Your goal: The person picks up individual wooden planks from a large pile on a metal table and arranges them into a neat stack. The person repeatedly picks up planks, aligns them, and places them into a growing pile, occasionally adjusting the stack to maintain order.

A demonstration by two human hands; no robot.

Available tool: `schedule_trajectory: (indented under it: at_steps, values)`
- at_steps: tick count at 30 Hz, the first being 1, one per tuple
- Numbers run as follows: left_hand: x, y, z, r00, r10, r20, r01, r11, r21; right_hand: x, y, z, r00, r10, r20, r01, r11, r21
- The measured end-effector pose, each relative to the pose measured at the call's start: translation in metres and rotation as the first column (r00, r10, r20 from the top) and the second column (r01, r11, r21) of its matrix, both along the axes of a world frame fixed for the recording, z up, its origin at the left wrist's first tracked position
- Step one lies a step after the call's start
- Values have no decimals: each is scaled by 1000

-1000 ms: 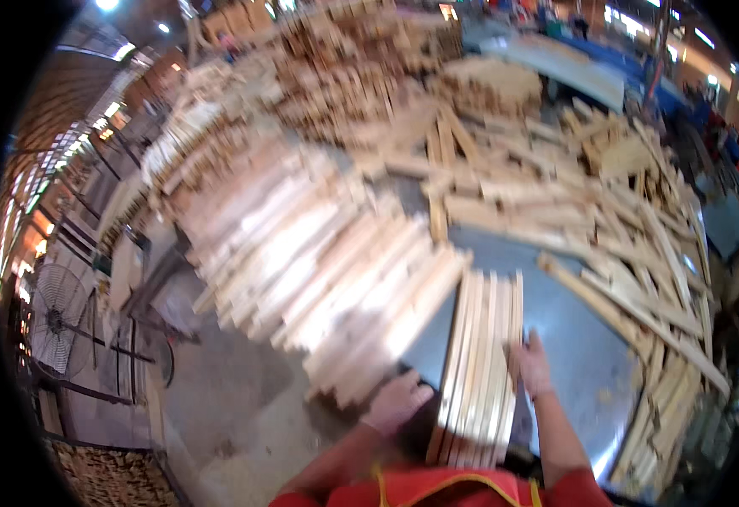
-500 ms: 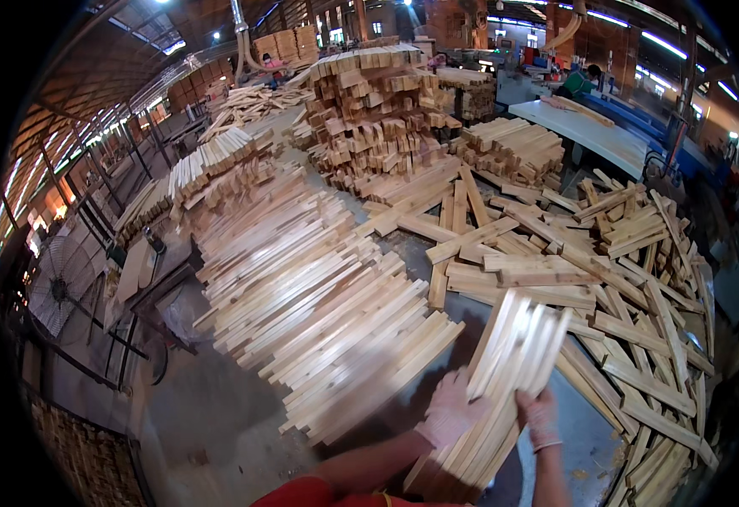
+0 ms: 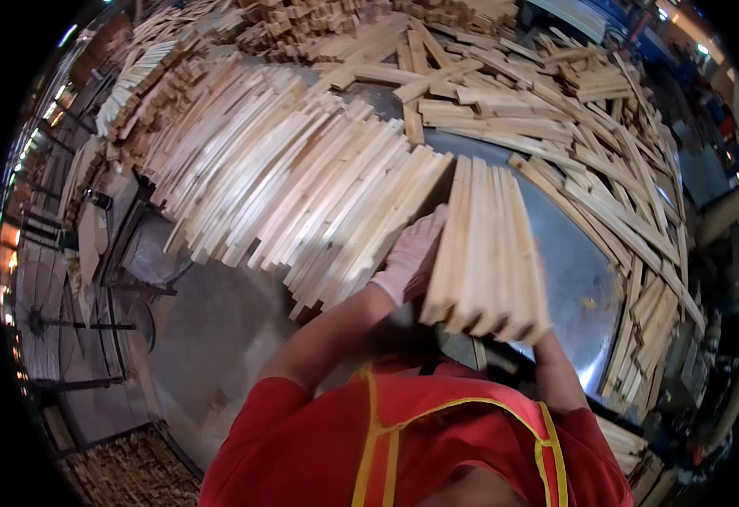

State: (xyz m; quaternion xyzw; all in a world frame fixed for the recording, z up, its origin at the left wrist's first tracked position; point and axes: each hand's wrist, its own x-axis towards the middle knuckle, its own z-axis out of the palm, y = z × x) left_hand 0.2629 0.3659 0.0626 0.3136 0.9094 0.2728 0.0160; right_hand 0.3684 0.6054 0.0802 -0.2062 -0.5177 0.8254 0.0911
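Observation:
A bundle of pale wooden strips (image 3: pixel 488 245), laid side by side, is held up in front of my chest with its cut ends toward me. My left hand (image 3: pixel 416 253), in a light glove, presses along the bundle's left side, fingers pointing away. At the opposite side my right forearm (image 3: pixel 560 372) reaches up to the bundle's near right corner. The bundle hides my right hand and its fingers. Just left of the bundle lies a wide layer of similar strips (image 3: pixel 302 169), set roughly parallel.
Loose boards (image 3: pixel 589 152) lie crisscrossed on the right of the metal tabletop (image 3: pixel 568 245). Stacked wood (image 3: pixel 293 29) stands at the far side. A floor fan (image 3: pixel 40 321) is at the left, and a crate of wood pieces (image 3: pixel 133 469) sits at the lower left.
My view has tipped down toward my body. The bundle has turned more upright, its near ends now facing me, and my right hand has gone out of sight behind it.

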Motion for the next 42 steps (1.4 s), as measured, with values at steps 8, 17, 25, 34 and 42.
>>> schedule_trajectory:
  at_steps: [8, 17, 25, 34, 42]
  values:
    - [20, -104, -32, 970, -229, -80, 118, 733, -670, 6, -50, -102, 748, 188, 637, -628, -110, 770]
    - [75, -300, -140, 538, 804, 255, -828, 446, 340, 13, -93, -39, 905, 389, 172, -418, 887, 196]
    - [76, -256, -106, 227, -151, 962, -974, -34, 224, 14, -26, -116, 871, 338, 357, -412, 898, 153]
    - [118, -151, -85, 163, -59, 985, -890, 421, 173, -29, 61, -85, 796, 267, 543, -482, 822, 302]
    - [47, -88, -43, 961, -274, 41, 239, 745, -623, -52, 73, -117, 826, 333, 454, -520, 762, 387]
